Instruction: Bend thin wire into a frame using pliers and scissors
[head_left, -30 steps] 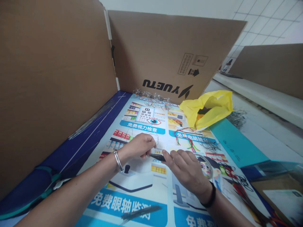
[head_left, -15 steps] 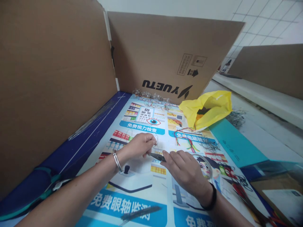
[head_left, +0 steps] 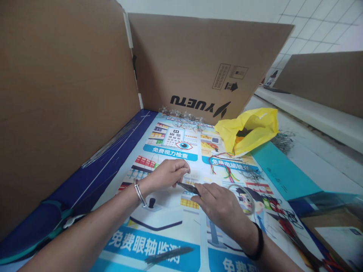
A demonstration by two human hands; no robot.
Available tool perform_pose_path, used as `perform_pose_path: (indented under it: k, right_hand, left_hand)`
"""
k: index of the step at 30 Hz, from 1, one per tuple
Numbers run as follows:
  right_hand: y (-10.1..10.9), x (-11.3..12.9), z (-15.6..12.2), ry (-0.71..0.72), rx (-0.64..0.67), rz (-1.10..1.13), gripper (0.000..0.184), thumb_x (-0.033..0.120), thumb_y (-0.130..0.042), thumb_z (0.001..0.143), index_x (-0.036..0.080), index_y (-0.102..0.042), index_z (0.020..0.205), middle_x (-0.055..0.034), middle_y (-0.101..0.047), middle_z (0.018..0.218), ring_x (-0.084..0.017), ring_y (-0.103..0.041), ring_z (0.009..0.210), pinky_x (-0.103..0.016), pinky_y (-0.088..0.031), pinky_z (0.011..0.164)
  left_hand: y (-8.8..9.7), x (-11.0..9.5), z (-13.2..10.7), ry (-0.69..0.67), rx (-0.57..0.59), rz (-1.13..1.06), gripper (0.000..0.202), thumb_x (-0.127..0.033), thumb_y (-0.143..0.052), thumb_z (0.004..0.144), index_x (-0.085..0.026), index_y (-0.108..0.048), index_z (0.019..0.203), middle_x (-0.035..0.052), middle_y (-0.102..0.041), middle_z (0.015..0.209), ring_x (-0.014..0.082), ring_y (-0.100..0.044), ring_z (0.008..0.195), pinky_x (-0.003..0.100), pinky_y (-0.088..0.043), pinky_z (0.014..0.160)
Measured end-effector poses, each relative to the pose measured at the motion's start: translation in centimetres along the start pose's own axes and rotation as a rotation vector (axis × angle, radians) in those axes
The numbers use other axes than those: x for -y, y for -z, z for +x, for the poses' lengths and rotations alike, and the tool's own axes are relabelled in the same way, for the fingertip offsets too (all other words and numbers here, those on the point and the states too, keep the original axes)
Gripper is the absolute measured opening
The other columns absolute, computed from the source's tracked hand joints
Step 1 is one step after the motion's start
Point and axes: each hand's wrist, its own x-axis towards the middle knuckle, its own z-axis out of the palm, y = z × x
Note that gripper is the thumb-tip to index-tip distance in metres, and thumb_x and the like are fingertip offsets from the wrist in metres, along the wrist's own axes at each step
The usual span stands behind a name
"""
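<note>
My left hand (head_left: 167, 173) pinches a small clear lens with thin wire (head_left: 187, 170) just above the printed poster (head_left: 170, 241) that covers the table. My right hand (head_left: 221, 206) is closed round dark pliers (head_left: 187, 187), whose tip points left and meets the piece under my left fingers. A silver bangle sits on my left wrist and a black band on my right. Another clear lens (head_left: 245, 196) lies on the poster just right of my right hand.
Cardboard walls (head_left: 65, 83) stand at the left and back. A yellow plastic bag (head_left: 249, 130) lies at the back right, with coloured strings (head_left: 224, 166) in front. A pile of clear wired pieces (head_left: 184, 117) lies by the back wall. Dark wires (head_left: 286, 221) lie at right.
My right hand has slid a little down and toward me while the pliers tip stays at the piece. My left hand has barely moved.
</note>
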Motion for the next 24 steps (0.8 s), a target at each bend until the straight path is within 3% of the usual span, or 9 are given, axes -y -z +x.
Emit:
perform_pose_path:
  k: [9, 17, 20, 24]
  right_hand:
    - [-0.1, -0.1, 0.0, -0.125, 0.050, 0.222, 0.028, 0.037, -0.042, 0.091, 0.016, -0.060, 0.096, -0.0057, -0.068, 0.079, -0.016, -0.063, 0.071, -0.027, -0.047, 0.062]
    - [-0.4, -0.8, 0.1, -0.210, 0.244, 0.398, 0.026, 0.036, -0.043, 0.090, 0.019, -0.061, 0.097, -0.0036, -0.068, 0.082, -0.016, -0.064, 0.076, -0.026, -0.048, 0.066]
    - [-0.6, -0.9, 0.0, -0.236, 0.302, 0.444, 0.023, 0.034, -0.047, 0.088, 0.020, -0.061, 0.099, -0.0028, -0.068, 0.084, -0.015, -0.064, 0.077, -0.025, -0.048, 0.067]
    - [-1.1, -0.9, -0.1, -0.251, 0.278, 0.439, 0.023, 0.034, -0.050, 0.086, 0.022, -0.059, 0.104, -0.0036, -0.066, 0.089, -0.016, -0.062, 0.084, -0.027, -0.048, 0.072]
  left_hand:
    - [0.1, -0.2, -0.2, -0.078, -0.014, 0.089, 0.021, -0.026, -0.039, 0.087, -0.019, -0.057, 0.079, -0.0045, -0.054, 0.058, 0.0065, -0.047, 0.047, 0.018, -0.037, 0.053]
    - [0.1, -0.3, -0.2, -0.155, -0.005, 0.230, 0.022, -0.025, -0.039, 0.088, -0.019, -0.059, 0.081, -0.0028, -0.057, 0.062, 0.0099, -0.052, 0.059, 0.019, -0.037, 0.058]
    - [-0.1, -0.3, -0.2, -0.158, 0.001, 0.275, 0.021, -0.023, -0.040, 0.087, -0.020, -0.059, 0.079, -0.0026, -0.059, 0.064, 0.0104, -0.052, 0.059, 0.019, -0.036, 0.058]
    - [0.1, 0.5, 0.1, -0.080, -0.061, 0.289, 0.021, -0.024, -0.039, 0.085, -0.020, -0.057, 0.076, -0.0034, -0.058, 0.060, 0.0105, -0.052, 0.052, 0.020, -0.035, 0.053]
